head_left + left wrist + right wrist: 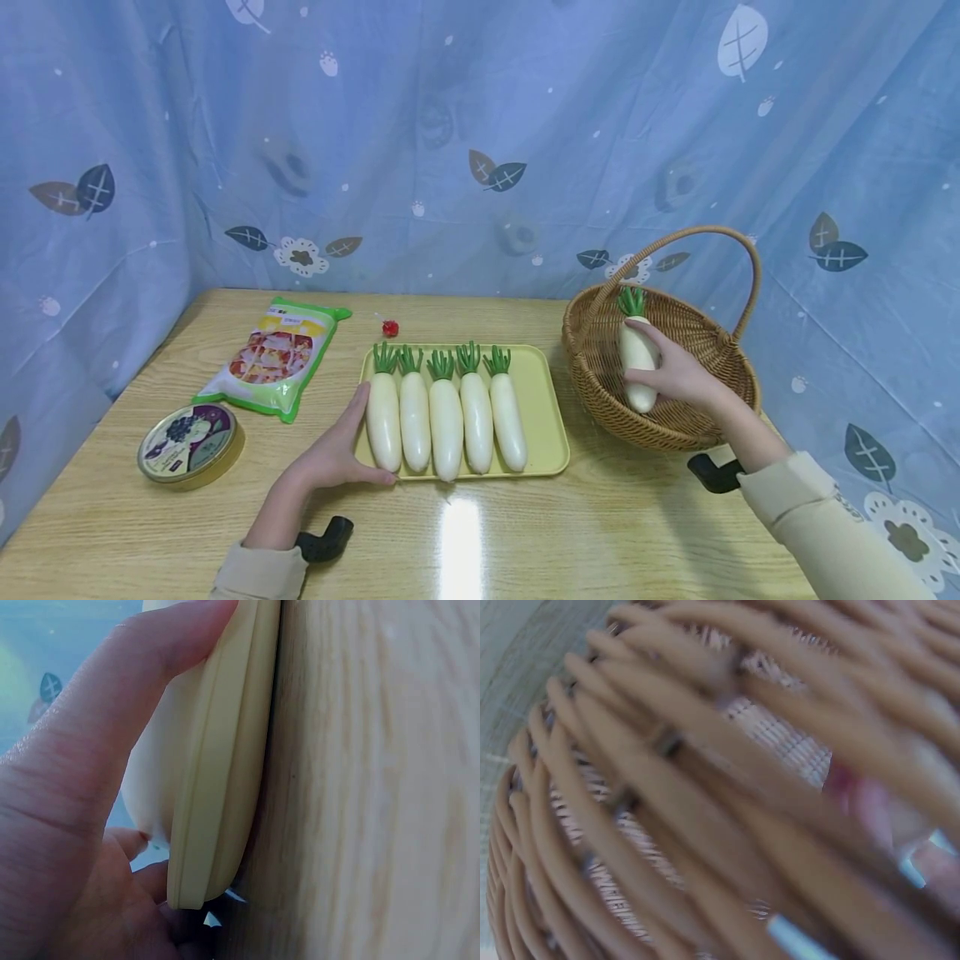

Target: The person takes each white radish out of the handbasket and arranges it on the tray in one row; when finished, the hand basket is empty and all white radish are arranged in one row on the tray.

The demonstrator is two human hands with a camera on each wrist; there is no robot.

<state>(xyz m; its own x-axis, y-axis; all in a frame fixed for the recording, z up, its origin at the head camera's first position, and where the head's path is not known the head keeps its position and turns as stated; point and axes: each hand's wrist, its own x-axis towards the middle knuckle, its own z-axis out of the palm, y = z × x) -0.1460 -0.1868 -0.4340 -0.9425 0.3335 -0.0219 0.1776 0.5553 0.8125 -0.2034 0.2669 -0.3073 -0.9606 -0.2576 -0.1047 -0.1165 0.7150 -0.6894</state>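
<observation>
In the head view my right hand (678, 373) holds a white radish (638, 354) with a green top. The radish stands nearly upright inside the brown wicker basket (720, 342), thumb and fingers across its body. The right wrist view is mostly filled by the blurred wicker weave (645, 765), with the hand largely hidden behind it. My left hand (330, 457) grips the left front corner of a yellow tray (546, 417). In the left wrist view its thumb lies on the tray rim (214, 780), the fingers at the far side. Several white radishes (446, 425) lie side by side on the tray.
A green-edged food bag (273, 358) and a round tin (187, 446) lie on the left of the wooden table (390, 550). Behind the tray sits a small red object (390, 328). The basket's tall handle (720, 229) arches over it. A blue patterned curtain (420, 150) hangs behind.
</observation>
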